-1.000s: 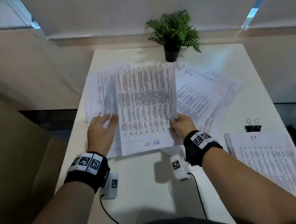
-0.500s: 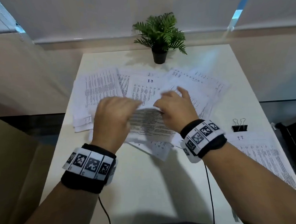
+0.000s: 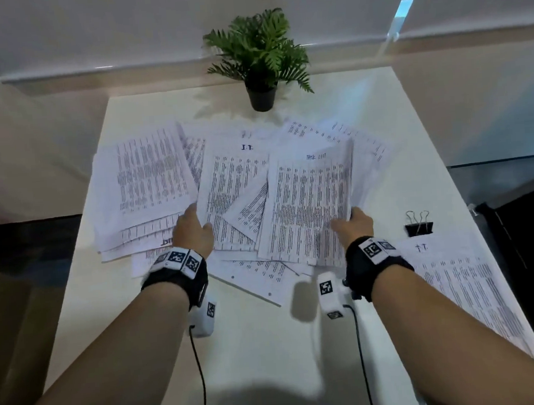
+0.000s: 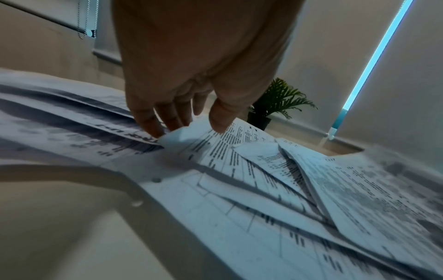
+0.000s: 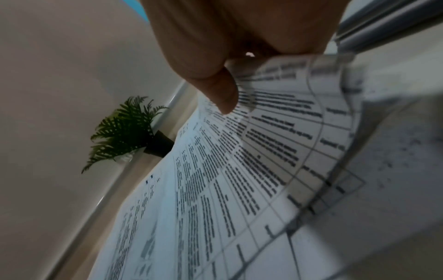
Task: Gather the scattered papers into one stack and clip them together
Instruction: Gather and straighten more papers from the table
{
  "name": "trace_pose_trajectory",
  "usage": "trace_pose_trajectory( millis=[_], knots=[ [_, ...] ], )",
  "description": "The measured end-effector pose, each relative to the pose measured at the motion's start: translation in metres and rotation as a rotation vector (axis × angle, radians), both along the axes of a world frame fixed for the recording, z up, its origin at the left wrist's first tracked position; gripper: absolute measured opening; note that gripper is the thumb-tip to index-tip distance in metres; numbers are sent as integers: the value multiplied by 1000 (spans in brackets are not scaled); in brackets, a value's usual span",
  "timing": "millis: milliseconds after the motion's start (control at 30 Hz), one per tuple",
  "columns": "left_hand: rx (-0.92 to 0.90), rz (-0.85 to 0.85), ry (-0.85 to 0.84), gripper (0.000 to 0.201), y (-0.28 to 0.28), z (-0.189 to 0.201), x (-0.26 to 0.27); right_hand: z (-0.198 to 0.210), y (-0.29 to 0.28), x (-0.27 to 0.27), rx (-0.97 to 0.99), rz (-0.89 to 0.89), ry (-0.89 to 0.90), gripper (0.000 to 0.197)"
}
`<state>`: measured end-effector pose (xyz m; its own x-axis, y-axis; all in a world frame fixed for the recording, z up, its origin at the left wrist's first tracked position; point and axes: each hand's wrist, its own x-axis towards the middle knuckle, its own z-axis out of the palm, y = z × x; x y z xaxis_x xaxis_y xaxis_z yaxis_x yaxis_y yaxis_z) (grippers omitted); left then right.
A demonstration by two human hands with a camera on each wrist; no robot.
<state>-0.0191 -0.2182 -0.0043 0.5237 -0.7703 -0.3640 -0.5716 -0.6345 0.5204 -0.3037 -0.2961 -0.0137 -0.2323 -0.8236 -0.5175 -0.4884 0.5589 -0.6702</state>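
Observation:
Printed white papers (image 3: pixel 236 185) lie fanned and overlapping across the middle of the white table (image 3: pixel 269 344). My left hand (image 3: pixel 193 231) pinches the left edge of a middle sheet; in the left wrist view the left hand (image 4: pixel 189 117) has its thumb on top and fingers under the sheet (image 4: pixel 215 144). My right hand (image 3: pixel 351 225) grips the right edge of a sheaf headed in blue ink (image 3: pixel 309 199), lifted a little; the right hand (image 5: pixel 225 91) thumb presses on the sheaf (image 5: pixel 239 161). A black binder clip (image 3: pixel 419 226) stands on the table right of that hand.
A potted fern (image 3: pixel 260 60) stands at the table's far edge. Another stack of printed pages (image 3: pixel 464 286) lies along the right edge, near the clip. More sheets (image 3: pixel 144 185) spread at the left. A dark object (image 3: pixel 528 247) sits beyond the right side.
Both hands were close together over the middle of the pile half a second ago; now they are apart, each at an edge of the papers. The blue-headed sheaf lies turned, heading far.

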Motion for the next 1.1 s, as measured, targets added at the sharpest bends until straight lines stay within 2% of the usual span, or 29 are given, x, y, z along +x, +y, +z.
trace_pose_trajectory(
  millis=[67, 167, 300, 367, 433, 500, 600, 667, 767, 900, 1000, 1100],
  knots=[
    [-11, 8, 15, 53, -7, -2, -2, -3, 2, 5, 4, -28, -13, 68],
    [-53, -10, 34, 41, -16, -6, -5, -9, -4, 9, 87, 40, 18, 62],
    [-86, -24, 109, 31, -30, -8, -10, -13, -13, 4, -36, 113, 329, 36],
    [-100, -35, 178, 39, -34, -3, -18, -14, -13, 0, -53, 93, 433, 43],
    [-121, -38, 233, 53, -34, -1, -26, -17, -12, 0, -63, 80, 374, 58],
    [-128, -70, 232, 66, -30, -2, -29, -25, -12, 1, -134, 106, 279, 63],
    [-110, -118, 176, 68, -23, -8, -25, -30, -8, 1, -242, 163, 159, 64],
    [-68, -149, 169, 73, -14, -11, -21, -30, -4, 1, -254, 222, 169, 64],
    [32, -189, 275, 89, 10, -10, -16, -28, 6, 3, -226, 330, 318, 64],
    [-60, -65, 433, 83, 40, -6, -24, -22, 26, 7, -156, 446, 508, 60],
    [-110, -31, 367, 84, 50, -4, -41, -17, 38, 11, -160, 496, 543, 50],
    [-171, -50, 279, 68, 56, 0, -52, -9, 41, 13, -153, 484, 496, 64]
  ],
)
